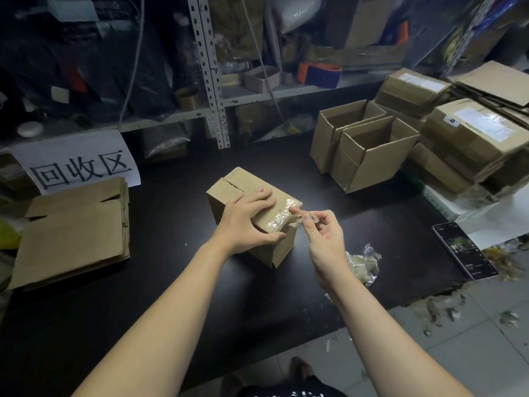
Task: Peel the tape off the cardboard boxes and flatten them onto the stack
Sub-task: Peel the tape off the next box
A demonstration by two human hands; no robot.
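Black table [177, 282], small box [229, 193] in the middle, left hand [246, 222] flat on top (fingers spread), right hand [320, 233] pinching clear tape [286, 217]

Left grip [246, 222] lies flat, fingers spread; right grip [323, 239] is raised, thumb and forefinger pinched together.

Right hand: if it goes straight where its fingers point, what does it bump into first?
Probably the cardboard box. The right hand pinches the tape and points at the box's taped top edge, which is just ahead of it. Depth is hard to judge here.
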